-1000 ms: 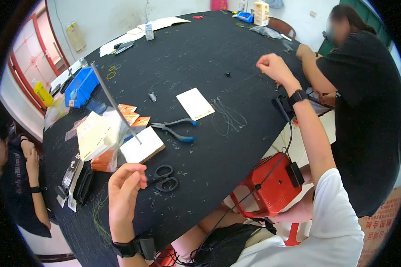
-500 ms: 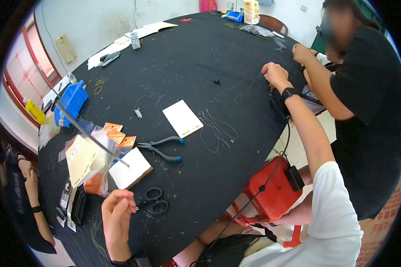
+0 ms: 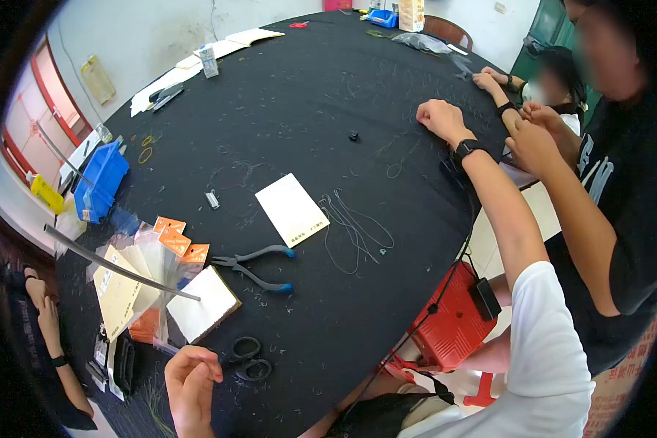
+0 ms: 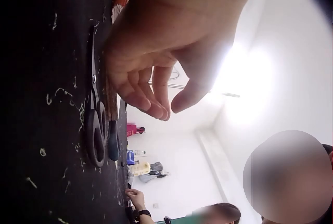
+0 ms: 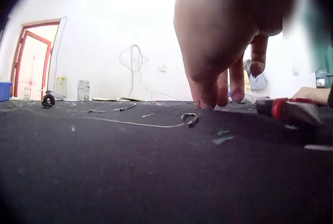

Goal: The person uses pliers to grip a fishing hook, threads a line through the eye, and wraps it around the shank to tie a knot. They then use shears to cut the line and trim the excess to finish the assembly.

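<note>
Thin line [image 5: 148,124], looped on black cloth [image 3: 306,117]. At its one o'clock: right hand [image 3: 443,120], fingers bent, lowered to the cloth since a second ago, likely handling line at table level; grasp indeterminable. At half past seven: left hand [image 3: 191,383], half-curled, nothing visibly held.

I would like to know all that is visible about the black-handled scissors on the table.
The black-handled scissors lie flat on the black cloth, beside the left hand, which does not grip them. They have two dark, smooth, rounded finger loops, perhaps plastic, and slim dark blades, apparently metal, joined at a small shiny pivot. The blades look closed.
</note>
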A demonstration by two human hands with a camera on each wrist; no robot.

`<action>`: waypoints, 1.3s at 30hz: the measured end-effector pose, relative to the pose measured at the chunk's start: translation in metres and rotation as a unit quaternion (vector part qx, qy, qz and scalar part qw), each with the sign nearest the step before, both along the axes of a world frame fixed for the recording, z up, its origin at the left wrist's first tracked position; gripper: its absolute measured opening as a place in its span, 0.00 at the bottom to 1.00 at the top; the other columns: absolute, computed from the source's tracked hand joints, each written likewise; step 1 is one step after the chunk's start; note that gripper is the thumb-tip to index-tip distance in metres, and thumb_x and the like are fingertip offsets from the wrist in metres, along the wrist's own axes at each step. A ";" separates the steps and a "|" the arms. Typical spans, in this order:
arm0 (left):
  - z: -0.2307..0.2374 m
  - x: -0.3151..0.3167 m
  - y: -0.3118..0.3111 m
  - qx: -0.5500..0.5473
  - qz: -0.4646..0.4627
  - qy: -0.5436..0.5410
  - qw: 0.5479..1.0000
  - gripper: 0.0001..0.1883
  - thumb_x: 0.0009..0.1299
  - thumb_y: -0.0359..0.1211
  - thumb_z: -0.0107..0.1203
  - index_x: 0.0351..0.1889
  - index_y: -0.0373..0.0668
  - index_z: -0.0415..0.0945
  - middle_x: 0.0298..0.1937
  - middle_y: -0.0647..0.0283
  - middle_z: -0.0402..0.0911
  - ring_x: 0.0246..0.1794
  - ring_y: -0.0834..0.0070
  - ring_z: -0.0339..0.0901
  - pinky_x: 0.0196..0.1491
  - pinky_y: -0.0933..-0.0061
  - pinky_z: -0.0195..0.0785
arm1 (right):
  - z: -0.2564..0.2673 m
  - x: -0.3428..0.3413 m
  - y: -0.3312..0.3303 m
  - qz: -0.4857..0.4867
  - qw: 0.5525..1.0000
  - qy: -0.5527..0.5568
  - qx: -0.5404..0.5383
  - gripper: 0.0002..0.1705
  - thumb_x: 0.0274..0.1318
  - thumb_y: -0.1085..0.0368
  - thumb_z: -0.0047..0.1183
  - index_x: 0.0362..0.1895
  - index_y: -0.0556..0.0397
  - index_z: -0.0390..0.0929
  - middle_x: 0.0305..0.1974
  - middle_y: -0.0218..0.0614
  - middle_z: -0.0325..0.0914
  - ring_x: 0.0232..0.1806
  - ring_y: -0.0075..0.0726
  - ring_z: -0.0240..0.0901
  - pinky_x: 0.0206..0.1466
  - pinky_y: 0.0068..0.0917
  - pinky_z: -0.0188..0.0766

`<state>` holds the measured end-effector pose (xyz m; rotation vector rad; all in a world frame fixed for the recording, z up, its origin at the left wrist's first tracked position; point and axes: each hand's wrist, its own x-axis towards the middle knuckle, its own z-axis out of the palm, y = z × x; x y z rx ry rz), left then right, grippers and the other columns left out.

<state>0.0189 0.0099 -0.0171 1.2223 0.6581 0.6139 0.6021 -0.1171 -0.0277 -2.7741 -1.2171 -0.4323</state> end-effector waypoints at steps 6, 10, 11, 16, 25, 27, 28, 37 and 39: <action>-0.003 0.000 0.001 0.005 0.007 0.012 1.000 0.09 0.63 0.30 0.49 0.36 0.31 0.70 0.26 0.61 0.70 0.26 0.78 0.67 0.31 0.81 0.60 | -0.005 0.002 0.007 0.071 0.996 -0.046 0.019 0.07 0.44 0.66 0.56 0.31 0.42 0.82 0.32 0.31 0.79 0.37 0.38 0.76 0.37 0.34 0.72; 0.000 -0.001 0.000 0.004 0.001 0.012 1.000 0.10 0.63 0.30 0.49 0.36 0.31 0.70 0.26 0.62 0.70 0.25 0.78 0.67 0.31 0.81 0.60 | -0.005 0.009 0.010 0.076 0.995 -0.049 -0.030 0.08 0.44 0.65 0.56 0.32 0.41 0.82 0.33 0.31 0.78 0.38 0.38 0.76 0.38 0.34 0.72; 0.000 -0.001 0.000 0.001 0.002 0.014 1.000 0.10 0.63 0.31 0.49 0.36 0.31 0.70 0.26 0.62 0.70 0.25 0.78 0.67 0.31 0.81 0.60 | -0.005 0.009 0.011 0.063 0.996 -0.046 -0.047 0.07 0.45 0.65 0.56 0.32 0.41 0.82 0.32 0.31 0.78 0.39 0.38 0.75 0.38 0.34 0.72; 0.005 -0.001 -0.001 -0.002 -0.004 0.030 1.000 0.10 0.64 0.31 0.49 0.36 0.31 0.70 0.26 0.62 0.70 0.26 0.78 0.67 0.31 0.82 0.60 | -0.005 0.005 0.009 0.059 0.995 -0.047 -0.058 0.06 0.46 0.65 0.53 0.32 0.43 0.79 0.32 0.32 0.76 0.39 0.39 0.74 0.39 0.34 0.71; 0.004 -0.001 0.001 -0.021 -0.022 0.006 1.000 0.09 0.64 0.25 0.47 0.38 0.30 0.73 0.29 0.62 0.74 0.30 0.80 0.70 0.35 0.82 0.62 | 0.019 -0.022 0.000 -0.039 0.977 -0.026 0.207 0.05 0.53 0.62 0.49 0.33 0.45 0.76 0.36 0.37 0.73 0.39 0.45 0.73 0.42 0.40 0.70; 0.005 -0.001 -0.001 -0.013 -0.020 0.006 1.000 0.09 0.64 0.26 0.48 0.39 0.30 0.74 0.29 0.62 0.74 0.30 0.81 0.69 0.35 0.82 0.61 | 0.029 -0.037 -0.005 -0.024 0.974 -0.045 0.221 0.06 0.53 0.61 0.50 0.33 0.46 0.76 0.36 0.37 0.72 0.38 0.43 0.74 0.41 0.39 0.70; 0.006 -0.001 -0.001 -0.012 -0.019 0.004 1.000 0.09 0.64 0.26 0.48 0.39 0.30 0.74 0.29 0.62 0.74 0.30 0.81 0.69 0.35 0.82 0.61 | 0.036 -0.045 -0.009 -0.004 0.967 -0.018 0.255 0.06 0.52 0.62 0.51 0.33 0.47 0.76 0.36 0.36 0.73 0.35 0.40 0.74 0.40 0.36 0.70; 0.006 -0.007 0.001 0.004 -0.036 -0.017 0.999 0.10 0.67 0.30 0.48 0.41 0.33 0.73 0.28 0.66 0.71 0.29 0.82 0.66 0.34 0.83 0.58 | 0.108 -0.221 -0.042 0.214 0.868 0.239 0.378 0.05 0.55 0.67 0.53 0.37 0.53 0.76 0.36 0.28 0.76 0.32 0.17 0.69 0.36 0.16 0.66; 0.007 -0.009 0.001 0.003 -0.038 -0.018 0.999 0.10 0.67 0.31 0.49 0.41 0.33 0.73 0.29 0.66 0.71 0.30 0.82 0.66 0.34 0.83 0.58 | 0.115 -0.255 -0.047 0.285 0.827 0.282 0.395 0.05 0.57 0.68 0.51 0.37 0.54 0.75 0.36 0.27 0.76 0.34 0.15 0.69 0.36 0.15 0.66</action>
